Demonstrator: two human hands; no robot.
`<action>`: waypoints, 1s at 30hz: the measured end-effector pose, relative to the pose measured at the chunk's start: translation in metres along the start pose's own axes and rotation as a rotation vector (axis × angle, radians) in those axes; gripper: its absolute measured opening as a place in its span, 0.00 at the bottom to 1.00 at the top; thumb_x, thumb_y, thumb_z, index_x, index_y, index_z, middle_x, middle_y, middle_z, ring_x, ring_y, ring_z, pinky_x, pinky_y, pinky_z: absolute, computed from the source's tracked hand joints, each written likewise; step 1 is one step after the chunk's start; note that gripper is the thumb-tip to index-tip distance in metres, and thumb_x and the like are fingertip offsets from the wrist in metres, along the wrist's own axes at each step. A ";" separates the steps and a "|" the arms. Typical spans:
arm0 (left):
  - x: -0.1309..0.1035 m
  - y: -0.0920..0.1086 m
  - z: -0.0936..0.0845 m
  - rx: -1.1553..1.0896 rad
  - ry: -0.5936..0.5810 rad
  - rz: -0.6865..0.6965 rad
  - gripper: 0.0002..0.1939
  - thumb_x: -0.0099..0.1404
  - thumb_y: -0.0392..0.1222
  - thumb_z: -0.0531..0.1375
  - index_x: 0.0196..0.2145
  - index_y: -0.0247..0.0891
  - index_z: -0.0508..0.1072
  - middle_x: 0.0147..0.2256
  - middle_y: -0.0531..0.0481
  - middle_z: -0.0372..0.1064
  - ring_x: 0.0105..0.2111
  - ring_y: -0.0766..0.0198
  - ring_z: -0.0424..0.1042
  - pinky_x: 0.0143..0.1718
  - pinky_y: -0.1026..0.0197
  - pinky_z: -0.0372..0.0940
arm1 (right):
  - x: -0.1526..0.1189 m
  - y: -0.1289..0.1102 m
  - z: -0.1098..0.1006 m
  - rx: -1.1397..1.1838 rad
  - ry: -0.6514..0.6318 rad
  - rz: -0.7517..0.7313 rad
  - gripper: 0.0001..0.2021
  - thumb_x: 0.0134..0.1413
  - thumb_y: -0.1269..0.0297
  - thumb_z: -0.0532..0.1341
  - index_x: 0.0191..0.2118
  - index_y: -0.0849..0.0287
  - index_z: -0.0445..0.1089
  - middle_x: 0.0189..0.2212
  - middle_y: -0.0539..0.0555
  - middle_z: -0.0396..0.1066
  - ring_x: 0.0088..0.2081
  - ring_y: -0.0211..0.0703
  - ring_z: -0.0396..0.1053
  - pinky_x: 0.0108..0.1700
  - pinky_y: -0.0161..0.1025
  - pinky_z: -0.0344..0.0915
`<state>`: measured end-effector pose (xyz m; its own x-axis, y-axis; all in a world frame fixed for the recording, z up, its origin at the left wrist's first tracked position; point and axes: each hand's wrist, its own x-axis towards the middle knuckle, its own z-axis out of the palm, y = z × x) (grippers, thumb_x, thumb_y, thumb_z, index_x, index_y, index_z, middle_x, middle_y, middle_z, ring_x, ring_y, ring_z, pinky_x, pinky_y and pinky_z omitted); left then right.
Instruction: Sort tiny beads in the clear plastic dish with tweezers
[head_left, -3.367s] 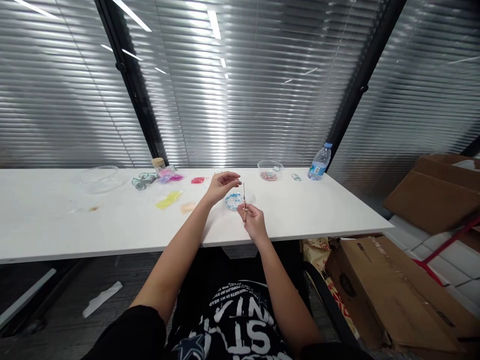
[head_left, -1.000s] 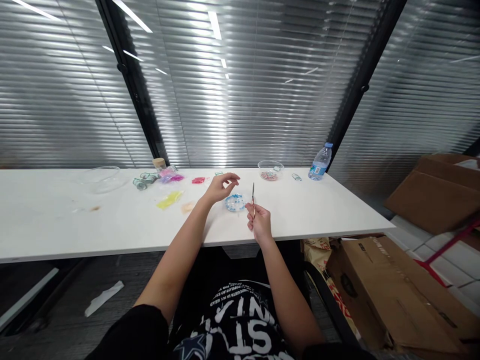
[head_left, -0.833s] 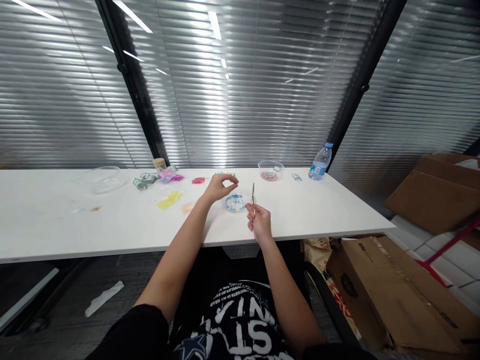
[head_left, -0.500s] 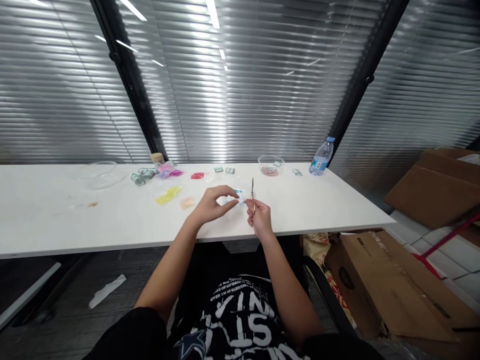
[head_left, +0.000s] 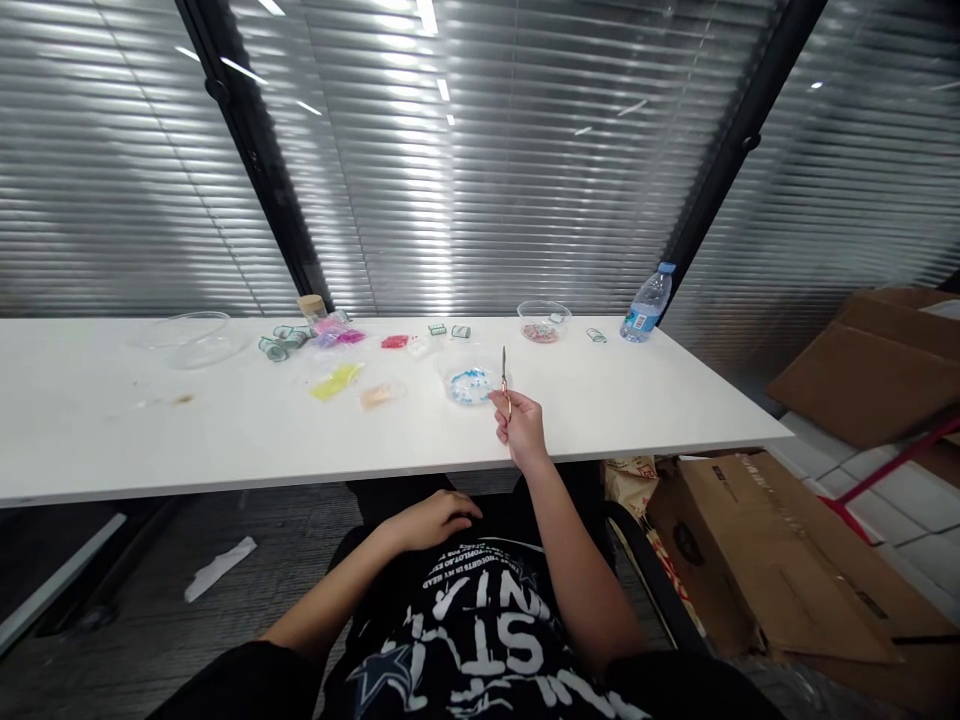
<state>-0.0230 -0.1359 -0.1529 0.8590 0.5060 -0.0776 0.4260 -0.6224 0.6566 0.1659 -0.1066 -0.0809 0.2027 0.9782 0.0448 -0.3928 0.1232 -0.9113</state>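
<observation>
Fingers [head_left: 519,404] clamped on slim scissors [head_left: 505,383], points up

My right hand [head_left: 523,430] holds them upright over the white table [head_left: 645,400], just beside the clear bowl [head_left: 471,402] of blue bits [head_left: 466,374]. It hides part of the coppery handles [head_left: 508,402]; whether the thin, dark blades [head_left: 504,359] part is too small to tell. At my lap [head_left: 495,512], my left hand [head_left: 431,519] lies with its underside hidden, so I cannot tell whether its fingers hold something.
</observation>
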 end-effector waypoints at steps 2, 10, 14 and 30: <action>-0.002 -0.003 0.009 -0.041 -0.007 0.025 0.16 0.68 0.39 0.56 0.51 0.41 0.76 0.50 0.45 0.75 0.51 0.57 0.74 0.54 0.56 0.65 | 0.000 0.000 0.000 -0.006 0.002 -0.004 0.14 0.42 0.54 0.69 0.30 0.60 0.72 0.16 0.42 0.51 0.18 0.29 0.45 0.16 0.30 0.41; 0.001 -0.006 0.019 -0.112 -0.018 0.149 0.15 0.70 0.39 0.54 0.46 0.40 0.79 0.43 0.44 0.78 0.44 0.59 0.77 0.47 0.60 0.69 | 0.001 0.003 -0.002 0.016 -0.017 0.000 0.13 0.43 0.55 0.69 0.30 0.60 0.72 0.15 0.41 0.51 0.17 0.29 0.44 0.16 0.30 0.40; 0.005 -0.008 0.023 -0.069 -0.041 0.165 0.15 0.70 0.38 0.53 0.43 0.39 0.80 0.41 0.42 0.78 0.41 0.58 0.77 0.44 0.61 0.69 | 0.000 0.001 -0.001 0.014 -0.011 0.002 0.13 0.43 0.56 0.70 0.30 0.60 0.72 0.16 0.41 0.52 0.17 0.29 0.44 0.16 0.30 0.41; -0.020 0.050 -0.019 0.166 0.040 0.026 0.09 0.71 0.38 0.51 0.40 0.38 0.71 0.39 0.47 0.71 0.38 0.62 0.71 0.41 0.63 0.66 | 0.002 0.005 -0.001 0.037 -0.020 0.000 0.15 0.43 0.53 0.70 0.30 0.60 0.72 0.15 0.41 0.50 0.18 0.29 0.43 0.16 0.30 0.41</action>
<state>-0.0240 -0.1657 -0.1045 0.8597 0.5100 -0.0298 0.4477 -0.7240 0.5248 0.1651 -0.1047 -0.0861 0.1843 0.9814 0.0531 -0.4259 0.1285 -0.8956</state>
